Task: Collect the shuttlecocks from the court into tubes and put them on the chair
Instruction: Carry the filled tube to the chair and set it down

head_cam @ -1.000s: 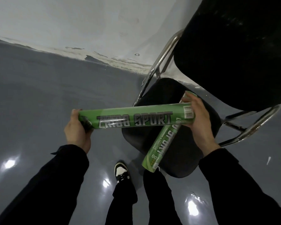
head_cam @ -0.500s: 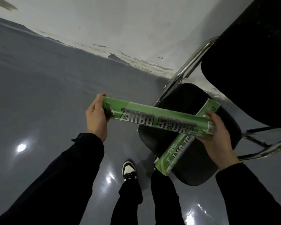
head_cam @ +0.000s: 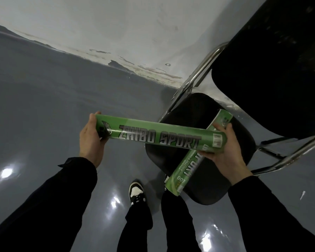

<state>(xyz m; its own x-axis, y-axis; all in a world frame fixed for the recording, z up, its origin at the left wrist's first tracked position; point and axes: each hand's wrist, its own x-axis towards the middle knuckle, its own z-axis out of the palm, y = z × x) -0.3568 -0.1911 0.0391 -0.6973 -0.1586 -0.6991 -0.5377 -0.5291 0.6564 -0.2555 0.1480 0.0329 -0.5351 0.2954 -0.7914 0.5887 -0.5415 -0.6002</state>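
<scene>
**Two green tubes held crossed above a black chair seat**

A long green cardboard shuttlecock tube printed "ZHIBO SPORT" [head_cam: 160,136] is held almost level across the middle of the view, its left end slightly higher than its right. The left end is gripped by the left hand [head_cam: 92,140], with the fingers curled round the cap and the thumb on top. The right end, where a white barcode label is seen, is supported by the right hand [head_cam: 225,151], whose fingers are wrapped under and around it.

A second green cardboard tube with white lettering [head_cam: 198,157] is seen beneath the first, crossing it at a steep angle. Its upper end points toward the chair back and its lower end toward the person's legs. It appears to be held against the same right hand; whether it also rests on the seat cannot be told.

Both tubes are positioned over the round black padded seat of a chrome-framed chair [head_cam: 204,113], which stands on a glossy grey floor [head_cam: 44,99] near a scuffed white wall [head_cam: 98,24]. The chair's black backrest fills the upper right corner.

Black sleeves, black trousers and a black-and-white shoe [head_cam: 136,192] are visible below.
</scene>
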